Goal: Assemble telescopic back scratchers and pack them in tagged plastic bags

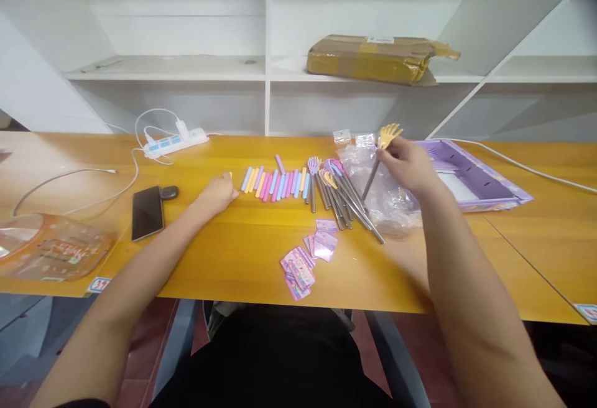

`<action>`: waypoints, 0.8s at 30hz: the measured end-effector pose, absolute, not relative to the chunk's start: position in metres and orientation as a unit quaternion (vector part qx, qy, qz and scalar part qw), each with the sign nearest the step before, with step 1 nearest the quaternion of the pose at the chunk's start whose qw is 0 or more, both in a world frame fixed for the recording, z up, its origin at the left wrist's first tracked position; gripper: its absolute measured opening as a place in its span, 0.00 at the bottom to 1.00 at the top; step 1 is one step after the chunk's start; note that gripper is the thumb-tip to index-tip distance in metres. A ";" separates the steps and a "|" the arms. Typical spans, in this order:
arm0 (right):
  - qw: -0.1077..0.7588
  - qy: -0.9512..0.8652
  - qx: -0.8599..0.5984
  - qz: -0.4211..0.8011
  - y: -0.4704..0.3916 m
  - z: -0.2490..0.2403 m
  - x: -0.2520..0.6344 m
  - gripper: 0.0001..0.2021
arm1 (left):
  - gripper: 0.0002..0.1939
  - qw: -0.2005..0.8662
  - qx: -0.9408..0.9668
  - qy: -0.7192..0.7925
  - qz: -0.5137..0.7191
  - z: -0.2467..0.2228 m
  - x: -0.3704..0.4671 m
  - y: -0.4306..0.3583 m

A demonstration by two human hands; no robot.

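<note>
Currently, right fingers clamp one yellow scratcher; left fingers pinch one mostly hidden yellow tube.

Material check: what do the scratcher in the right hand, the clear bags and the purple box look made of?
The scratcher's rod looks like metal, grey with a slight sheen; its yellow head is probably plastic, evenly coloured. Bags: thin glossy plastic film, see-through and crinkled. Purple box: likely printed cardboard, given its thin, slotted walls.

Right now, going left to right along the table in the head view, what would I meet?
Clear orange bag, dark phone, left hand, row of pastel sticks, pile of hand-topped metal rods, right hand, purple tray.
</note>
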State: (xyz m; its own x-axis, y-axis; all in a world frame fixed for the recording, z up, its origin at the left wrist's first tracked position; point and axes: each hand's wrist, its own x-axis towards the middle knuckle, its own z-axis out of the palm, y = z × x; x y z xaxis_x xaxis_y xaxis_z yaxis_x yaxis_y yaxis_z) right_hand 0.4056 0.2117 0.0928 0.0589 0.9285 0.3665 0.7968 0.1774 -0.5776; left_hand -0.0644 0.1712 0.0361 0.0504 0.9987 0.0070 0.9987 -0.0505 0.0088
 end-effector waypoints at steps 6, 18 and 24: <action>0.555 -0.621 -0.467 0.297 0.138 0.125 0.400 0.08 | 0.21 -0.038 0.762 0.647 0.007 0.065 -0.064 0.092; 0.633 -0.322 -0.343 0.615 0.015 0.007 0.322 0.22 | 0.18 0.168 0.817 0.512 0.203 0.001 -0.005 -0.010; 0.623 -0.284 -0.318 0.656 0.018 -0.003 0.325 0.19 | 0.17 0.209 0.835 0.476 0.183 -0.004 -0.007 -0.007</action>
State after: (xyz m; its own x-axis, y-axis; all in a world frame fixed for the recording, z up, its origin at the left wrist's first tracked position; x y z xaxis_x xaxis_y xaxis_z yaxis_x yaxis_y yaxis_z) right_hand 0.3254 0.0184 -0.0027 -0.0226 0.9978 -0.0624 -0.6365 -0.0625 -0.7687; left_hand -0.0066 -0.0073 -0.0040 0.4804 0.8706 0.1059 0.7176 -0.4597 0.5232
